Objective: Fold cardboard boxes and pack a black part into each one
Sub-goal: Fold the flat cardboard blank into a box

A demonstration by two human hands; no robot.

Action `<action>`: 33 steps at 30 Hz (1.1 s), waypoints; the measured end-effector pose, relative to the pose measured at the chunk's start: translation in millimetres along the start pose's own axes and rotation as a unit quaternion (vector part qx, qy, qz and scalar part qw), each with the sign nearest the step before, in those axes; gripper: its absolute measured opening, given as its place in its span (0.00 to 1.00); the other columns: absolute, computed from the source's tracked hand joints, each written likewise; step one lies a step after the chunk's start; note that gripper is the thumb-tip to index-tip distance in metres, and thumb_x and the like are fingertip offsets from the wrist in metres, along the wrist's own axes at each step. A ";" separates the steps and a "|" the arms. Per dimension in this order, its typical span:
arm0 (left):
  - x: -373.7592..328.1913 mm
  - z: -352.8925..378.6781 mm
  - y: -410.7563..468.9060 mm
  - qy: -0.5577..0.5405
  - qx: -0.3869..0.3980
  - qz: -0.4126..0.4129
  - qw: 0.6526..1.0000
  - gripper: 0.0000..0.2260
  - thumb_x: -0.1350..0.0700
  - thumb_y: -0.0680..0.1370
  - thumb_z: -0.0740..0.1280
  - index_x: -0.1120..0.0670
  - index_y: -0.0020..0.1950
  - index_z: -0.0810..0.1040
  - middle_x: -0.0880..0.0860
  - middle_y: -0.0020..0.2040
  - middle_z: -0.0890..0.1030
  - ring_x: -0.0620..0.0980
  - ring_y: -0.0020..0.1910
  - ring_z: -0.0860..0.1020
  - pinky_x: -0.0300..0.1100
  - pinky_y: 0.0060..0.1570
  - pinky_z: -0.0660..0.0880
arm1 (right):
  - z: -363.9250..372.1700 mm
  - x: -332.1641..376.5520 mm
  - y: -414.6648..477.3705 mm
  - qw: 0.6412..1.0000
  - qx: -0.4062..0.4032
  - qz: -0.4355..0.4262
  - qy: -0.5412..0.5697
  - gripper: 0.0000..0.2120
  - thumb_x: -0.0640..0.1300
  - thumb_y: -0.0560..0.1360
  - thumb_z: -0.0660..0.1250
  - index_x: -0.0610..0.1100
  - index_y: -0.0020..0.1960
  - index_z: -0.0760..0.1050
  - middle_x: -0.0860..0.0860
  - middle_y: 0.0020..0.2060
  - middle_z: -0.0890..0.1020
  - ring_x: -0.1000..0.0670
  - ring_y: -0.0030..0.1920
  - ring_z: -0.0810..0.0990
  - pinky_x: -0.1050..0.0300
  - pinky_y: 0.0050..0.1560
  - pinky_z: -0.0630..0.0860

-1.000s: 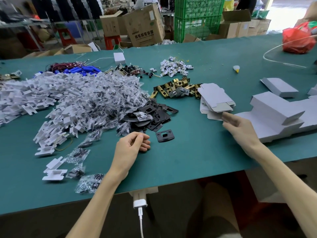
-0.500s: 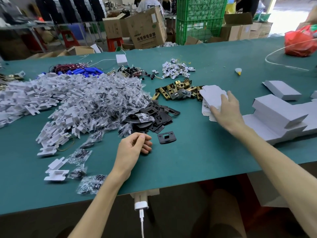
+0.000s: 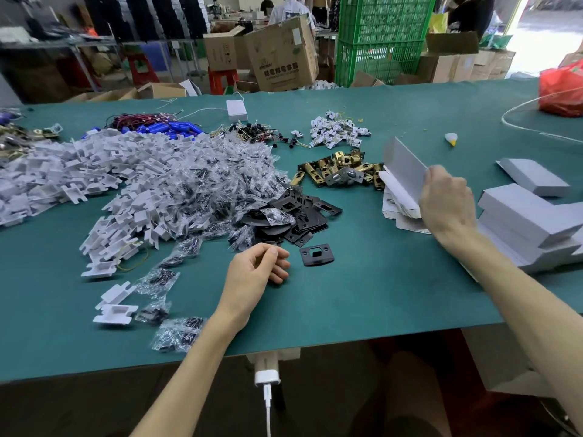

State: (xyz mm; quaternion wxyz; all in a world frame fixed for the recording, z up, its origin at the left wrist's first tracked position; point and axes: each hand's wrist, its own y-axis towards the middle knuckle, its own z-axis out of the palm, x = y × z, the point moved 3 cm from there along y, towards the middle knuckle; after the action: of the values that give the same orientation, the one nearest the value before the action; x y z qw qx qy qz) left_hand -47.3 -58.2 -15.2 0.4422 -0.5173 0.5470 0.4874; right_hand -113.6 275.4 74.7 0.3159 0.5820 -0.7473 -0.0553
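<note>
While the right hand [image 3: 448,200] has its fingers curled over the near edge of 1 flat box blank [image 3: 405,167], tilting it up off the stack of blanks [image 3: 392,207], the step in hand looks like separating a single sheet for folding. To do it well, I would check that only 1 blank is in the grip (thin card clings to its neighbour). Then I would bring it to the bare mat in front, where both hands can square it up and tuck the flaps.

The left hand [image 3: 257,272] rests on the table [image 3: 362,310] with its fingers loosely curled and nothing visible in them. It lies just beside a lone black part [image 3: 316,254], which sits a little apart from the black parts pile [image 3: 295,216]. That makes it well placed to pick up that part once the box is formed. Folded boxes [image 3: 523,216] are stacked just right of the right hand.

Green matting covers the table, and it is crowded. White plastic pieces [image 3: 94,171] and bagged screws [image 3: 205,190] spread across the left, with brass latches [image 3: 340,168] beyond the black pile. A red bag [image 3: 561,89] sits at the far right. Behind the table are brown cartons [image 3: 284,52], green crates [image 3: 378,36] and people standing in a cluttered workshop.
</note>
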 end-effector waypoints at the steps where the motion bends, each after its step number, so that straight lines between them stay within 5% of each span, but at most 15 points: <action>1: -0.7 0.0 -0.7 -0.005 0.002 0.001 1.000 0.11 0.58 0.86 0.63 0.57 0.50 0.84 0.56 0.42 0.86 0.52 0.38 0.84 0.41 0.41 0.80 | -4.8 4.1 -2.6 0.995 -0.007 0.009 0.097 0.14 0.37 0.83 0.56 0.40 0.39 0.65 0.43 0.31 0.69 0.40 0.35 0.66 0.48 0.36 0.62; 3: -2.6 0.0 -1.6 -0.021 0.007 0.005 1.000 0.10 0.59 0.86 0.63 0.57 0.52 0.84 0.55 0.44 0.87 0.52 0.39 0.84 0.40 0.40 0.80 | -6.4 18.9 -13.8 0.943 0.042 0.068 0.322 0.17 0.41 0.83 0.57 0.42 0.35 0.63 0.46 0.32 0.67 0.44 0.36 0.64 0.52 0.34 0.67; 5: -5.7 0.0 -2.1 -0.047 0.012 0.008 0.999 0.10 0.58 0.86 0.63 0.57 0.56 0.84 0.54 0.48 0.87 0.53 0.42 0.86 0.41 0.40 0.81 | 3.0 38.6 -33.9 0.867 0.127 0.126 0.465 0.14 0.41 0.84 0.59 0.39 0.40 0.71 0.45 0.38 0.70 0.47 0.38 0.68 0.56 0.35 0.75; 10: -13.3 0.8 -2.2 -0.135 0.012 0.001 0.991 0.20 0.44 0.84 0.61 0.55 0.67 0.80 0.53 0.59 0.87 0.58 0.53 0.87 0.44 0.45 0.84 | 44.1 72.6 -95.6 0.754 0.282 0.167 0.569 0.16 0.41 0.85 0.59 0.25 0.55 0.76 0.41 0.47 0.81 0.46 0.47 0.78 0.55 0.45 0.82; 16: -10.1 -7.7 -3.1 -0.170 -0.053 -0.022 0.984 0.23 0.39 0.84 0.59 0.55 0.59 0.85 0.56 0.55 0.88 0.56 0.53 0.87 0.41 0.46 0.82 | 65.6 99.2 -131.0 0.659 0.364 0.145 0.642 0.13 0.40 0.84 0.63 0.42 0.65 0.80 0.46 0.58 0.86 0.51 0.50 0.84 0.60 0.45 0.81; 21: -19.8 -4.4 -6.7 -0.184 -0.012 -0.009 0.983 0.31 0.34 0.81 0.56 0.56 0.66 0.81 0.56 0.60 0.86 0.55 0.59 0.85 0.43 0.52 0.81 | 69.1 98.5 -136.3 0.652 0.377 0.126 0.646 0.13 0.39 0.83 0.64 0.44 0.64 0.82 0.44 0.59 0.85 0.48 0.54 0.84 0.59 0.49 0.81; 25: -25.0 -1.6 -8.7 -0.228 0.067 -0.034 0.971 0.49 0.20 0.66 0.64 0.56 0.74 0.75 0.58 0.69 0.81 0.57 0.68 0.79 0.51 0.64 0.78 | 68.2 100.5 -139.8 0.682 0.378 0.078 0.622 0.11 0.36 0.82 0.64 0.42 0.59 0.84 0.43 0.56 0.86 0.47 0.50 0.83 0.60 0.46 0.78; 27: -26.4 -3.2 -8.9 -0.259 0.083 -0.048 0.961 0.49 0.20 0.64 0.67 0.53 0.73 0.76 0.58 0.70 0.80 0.59 0.70 0.78 0.54 0.65 0.78 | 69.4 101.1 -142.0 0.698 0.378 0.054 0.606 0.10 0.37 0.81 0.66 0.40 0.58 0.84 0.44 0.55 0.86 0.48 0.49 0.82 0.58 0.48 0.77; 31: -22.1 -8.7 -9.8 -0.326 0.056 -0.093 0.939 0.45 0.22 0.73 0.60 0.59 0.72 0.74 0.64 0.64 0.82 0.62 0.59 0.83 0.52 0.54 0.82 | 70.0 101.1 -143.0 0.739 0.338 0.022 0.583 0.05 0.45 0.79 0.72 0.45 0.49 0.85 0.51 0.31 0.77 0.51 0.32 0.68 0.61 0.35 0.66; 33: -21.1 -8.2 -10.2 -0.320 0.060 -0.097 0.941 0.44 0.23 0.75 0.57 0.61 0.69 0.76 0.64 0.58 0.83 0.62 0.51 0.83 0.54 0.52 0.80 | 69.8 97.7 -140.1 0.745 0.290 0.053 0.598 0.09 0.52 0.76 0.73 0.47 0.48 0.84 0.53 0.32 0.74 0.54 0.32 0.66 0.61 0.35 0.64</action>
State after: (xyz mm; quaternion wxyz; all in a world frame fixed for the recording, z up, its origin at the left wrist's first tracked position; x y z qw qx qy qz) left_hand -35.4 -63.4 5.9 0.6693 -0.3568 0.3524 0.5483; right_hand -46.1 122.8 -3.9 0.5163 0.5189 -0.4146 0.5406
